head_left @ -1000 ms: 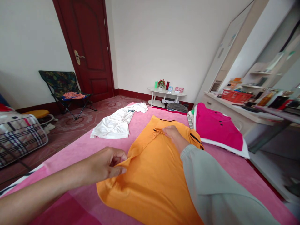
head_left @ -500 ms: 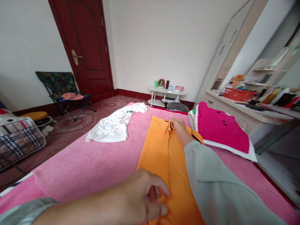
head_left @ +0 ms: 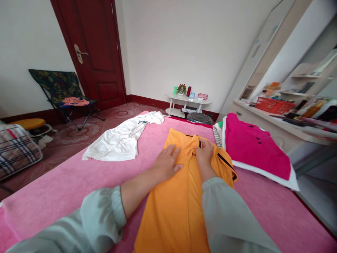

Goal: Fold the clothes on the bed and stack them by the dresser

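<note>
An orange shirt [head_left: 173, 207] with black trim lies lengthwise on the pink bedspread [head_left: 110, 175], one side folded over along its length. My left hand [head_left: 167, 163] rests on the shirt's upper left part, palm down with fingers stretched out. Near the collar, my right hand [head_left: 205, 153] pinches a gathered bit of the orange fabric beside its black trim. A sleeve with a black stripe sticks out to the right of my right wrist.
Left of the shirt lies a crumpled white garment [head_left: 118, 138]. Folded clothes with a magenta shirt [head_left: 258, 147] on top are at the right. A dresser [head_left: 289, 121] holding a red basket [head_left: 273, 104] stands beyond them. At the far end is a low white table [head_left: 186, 98].
My left hand has moved forward from the lower part of the shirt to its upper left and flattened out. My right hand has shifted slightly right, and the right sleeve has spread outward.
</note>
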Available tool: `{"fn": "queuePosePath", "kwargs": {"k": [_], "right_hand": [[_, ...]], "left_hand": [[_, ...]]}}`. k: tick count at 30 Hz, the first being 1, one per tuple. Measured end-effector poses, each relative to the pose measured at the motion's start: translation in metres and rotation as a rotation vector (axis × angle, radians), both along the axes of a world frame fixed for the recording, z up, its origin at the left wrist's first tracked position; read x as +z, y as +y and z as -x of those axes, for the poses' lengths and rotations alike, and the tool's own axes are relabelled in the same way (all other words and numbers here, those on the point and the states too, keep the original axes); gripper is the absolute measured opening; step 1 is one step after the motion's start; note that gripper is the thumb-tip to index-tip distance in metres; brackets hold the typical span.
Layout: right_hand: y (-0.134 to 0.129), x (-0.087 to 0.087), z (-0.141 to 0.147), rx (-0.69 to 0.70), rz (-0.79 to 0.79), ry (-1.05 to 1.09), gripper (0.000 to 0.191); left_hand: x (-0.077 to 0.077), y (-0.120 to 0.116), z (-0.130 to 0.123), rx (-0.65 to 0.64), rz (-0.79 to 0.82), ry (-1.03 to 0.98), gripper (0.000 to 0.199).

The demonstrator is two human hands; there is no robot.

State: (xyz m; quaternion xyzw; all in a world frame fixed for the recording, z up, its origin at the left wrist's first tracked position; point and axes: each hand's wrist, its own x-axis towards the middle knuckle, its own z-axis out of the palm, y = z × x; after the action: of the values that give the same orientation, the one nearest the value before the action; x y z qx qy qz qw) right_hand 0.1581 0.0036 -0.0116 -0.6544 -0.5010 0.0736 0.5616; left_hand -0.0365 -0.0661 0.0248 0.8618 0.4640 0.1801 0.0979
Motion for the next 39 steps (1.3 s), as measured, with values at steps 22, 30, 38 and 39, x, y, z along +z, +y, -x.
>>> {"fn": "queuePosePath", "kwargs": {"k": [22,30,38,39], "right_hand": [[-0.020,0.017,-0.003,-0.138,-0.075,-0.369,0.034],[0.014,0.025,0.068,0.536,0.266,-0.669,0.037],[0.074,0.013,0.079,0.571,0.541,-0.736,0.057],[0.076,0.011,0.078,0.561,0.543,-0.743,0.058]], "left_hand": [[-0.021,0.002,0.003,0.022,-0.055,0.184,0.062],[-0.019,-0.001,-0.001,0.013,-0.047,0.164,0.065],[-0.021,0.002,-0.002,0.010,0.022,0.150,0.065],[-0.020,0.003,-0.002,0.011,0.031,0.148,0.065]]}}
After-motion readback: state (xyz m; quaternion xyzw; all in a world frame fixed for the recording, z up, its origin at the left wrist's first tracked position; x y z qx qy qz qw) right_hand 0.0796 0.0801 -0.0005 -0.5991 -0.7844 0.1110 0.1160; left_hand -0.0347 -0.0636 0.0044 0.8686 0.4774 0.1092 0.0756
